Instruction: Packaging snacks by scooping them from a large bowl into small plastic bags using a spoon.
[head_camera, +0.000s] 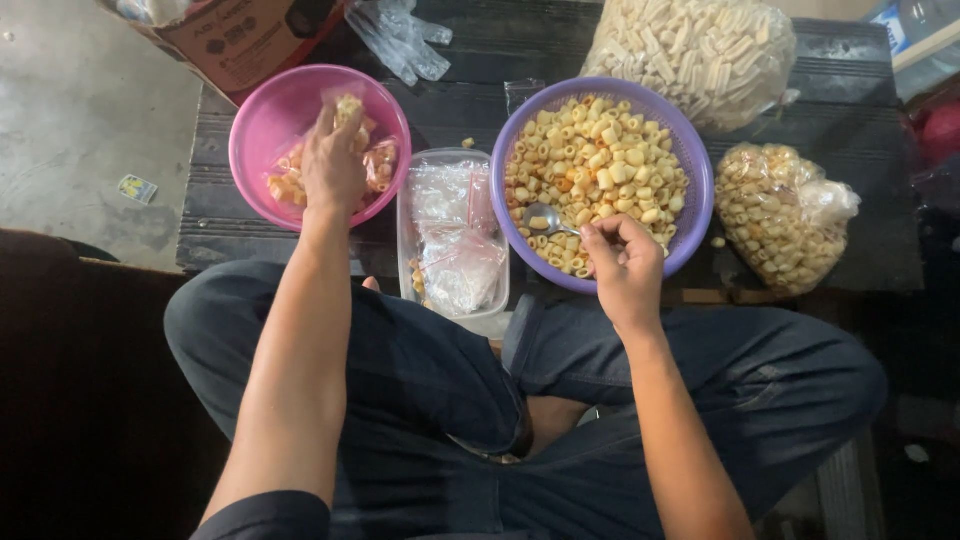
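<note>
- Your left hand (333, 165) is over the pink bowl (262, 115), fingers closed around a small filled bag (348, 108) of snacks, held just above the bowl's contents.
- The pink bowl holds more small filled packets (382, 163), piled toward its right and lower side.
- Your right hand (625, 268) sits at the near rim of the purple bowl (700, 190), fingers pinched on the handle of a metal spoon (546, 219).
- The spoon's bowl lies in the snacks, a few pieces on it, pointing left and away from your hand.
- The purple bowl is filled with pale yellow ring-shaped snack pieces (600, 160), a few orange ones mixed in.
- Between the two bowls: a clear plastic tub (452, 235) with crumpled clear bags inside, touching the purple bowl's left edge.
- Right of the purple bowl: a tied clear bag of ring snacks (780, 215), close beside it.
- Behind the purple bowl: a large clear sack of tube-shaped snacks (690, 50).
- Behind the pink bowl: a cardboard box (240, 35) and a bundle of empty clear bags (400, 35).
- Everything rests on a dark slatted bench (860, 120); you sit cross-legged in front, both bowls near your knees.
</note>
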